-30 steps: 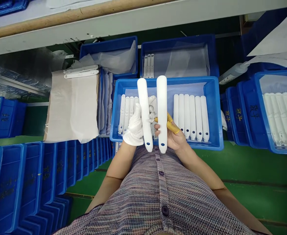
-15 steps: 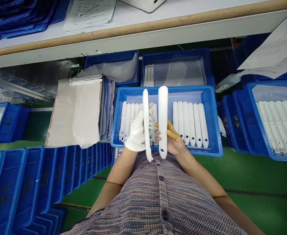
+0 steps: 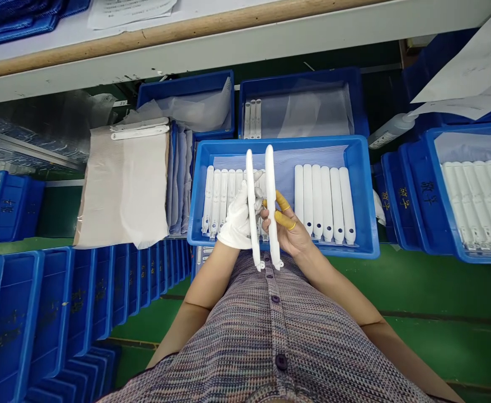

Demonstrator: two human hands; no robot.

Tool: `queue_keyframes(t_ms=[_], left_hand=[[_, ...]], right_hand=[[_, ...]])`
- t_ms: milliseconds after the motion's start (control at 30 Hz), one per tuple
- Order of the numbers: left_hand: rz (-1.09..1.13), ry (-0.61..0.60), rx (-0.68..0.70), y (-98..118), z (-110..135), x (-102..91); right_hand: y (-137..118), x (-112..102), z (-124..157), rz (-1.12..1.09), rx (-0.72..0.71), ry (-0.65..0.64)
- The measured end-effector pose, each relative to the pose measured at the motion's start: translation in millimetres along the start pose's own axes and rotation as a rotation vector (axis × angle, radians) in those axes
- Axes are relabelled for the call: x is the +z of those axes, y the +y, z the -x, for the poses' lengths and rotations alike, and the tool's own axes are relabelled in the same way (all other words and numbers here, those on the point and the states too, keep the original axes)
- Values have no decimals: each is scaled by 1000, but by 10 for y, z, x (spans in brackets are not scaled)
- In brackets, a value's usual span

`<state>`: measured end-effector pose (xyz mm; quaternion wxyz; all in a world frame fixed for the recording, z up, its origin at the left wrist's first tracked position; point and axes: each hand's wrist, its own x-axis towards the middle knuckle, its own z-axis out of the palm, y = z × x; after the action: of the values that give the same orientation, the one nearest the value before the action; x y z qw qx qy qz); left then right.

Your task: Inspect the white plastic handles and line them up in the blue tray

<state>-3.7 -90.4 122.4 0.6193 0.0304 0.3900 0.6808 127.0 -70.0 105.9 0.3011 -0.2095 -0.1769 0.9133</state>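
The person stands over a blue tray (image 3: pixel 357 193) with a long white plastic shell in each hand, both turned edge-on and held side by side above the tray's middle, nearly parallel with a narrow gap between them. The gloved left hand (image 3: pixel 237 221) is closed around the left shell (image 3: pixel 250 207) at about its middle. The right hand (image 3: pixel 291 235), with yellow finger cots on two fingers, pinches the right shell (image 3: pixel 270 196) in the same way. To my eye this is an edge-on look at the pair, thin sides up and tabbed ends towards the body. Any move from here calls for a steady grip and for keeping the lower ends clear of the parts beneath. A row of shells (image 3: pixel 324 204) lies on the tray's right, and a narrower row (image 3: pixel 220 198) on its left. Between these rows there is bare liner, the only free floor in the tray. Beyond it room is tight: two more trays (image 3: pixel 304 78) lie behind, a stack of folded sheets (image 3: pixel 123 184) to the left, nested bins (image 3: pixel 61 313) near the left elbow and another full bin (image 3: pixel 476 196) to the right.
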Motion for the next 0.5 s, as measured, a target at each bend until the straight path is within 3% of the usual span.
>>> queue_keyframes(t_ms=[100,200,400,500], left_hand=[[-13,-46,41,-14,54,23],[-102,-143,126,-9,169,50],[-321,-278,219,15,164,-101],[-348,-327,171,-19,104,-183]], right_hand=[[12,1,25,48,-11,21],[64,-50,61,245,-102,10],[148,-246,92,968,-679,81],[143,-284,106,1169,-828,120]])
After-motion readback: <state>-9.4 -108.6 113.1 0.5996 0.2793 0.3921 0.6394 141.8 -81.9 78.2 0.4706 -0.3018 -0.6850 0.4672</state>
